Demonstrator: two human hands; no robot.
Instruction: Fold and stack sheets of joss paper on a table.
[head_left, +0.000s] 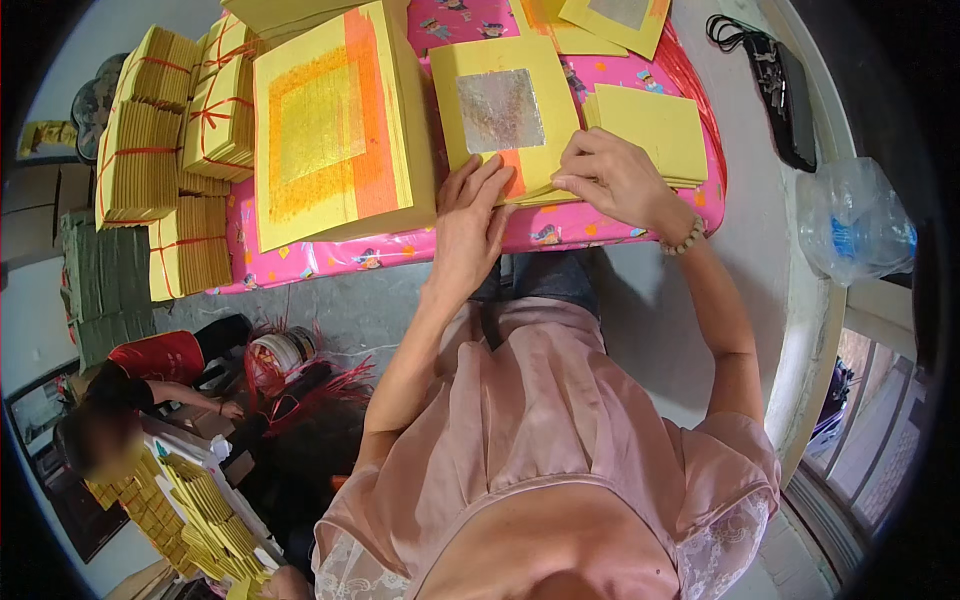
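In front of me lies a stack of yellow joss paper point(450, 107), its top sheet bearing a silver foil square and an orange patch by the near edge. My left hand point(467, 222) rests its outstretched fingers on that stack's near left corner. At the near right edge, the bent fingers of my right hand point(615, 178) pinch the paper; a beaded bracelet circles that wrist. Just beyond the right hand is a pile of plain yellow paper point(655, 130). A tall, thick stack of larger yellow sheets point(318, 130), marked with orange, stands beside my left hand.
A pink patterned cloth point(285, 262) covers the table. Bundles tied with red string point(140, 150) are piled at the left. To the right are a black pouch with keys point(778, 95) and a clear plastic bag point(855, 225). Another person point(165, 362) works at lower left near yellow bundles.
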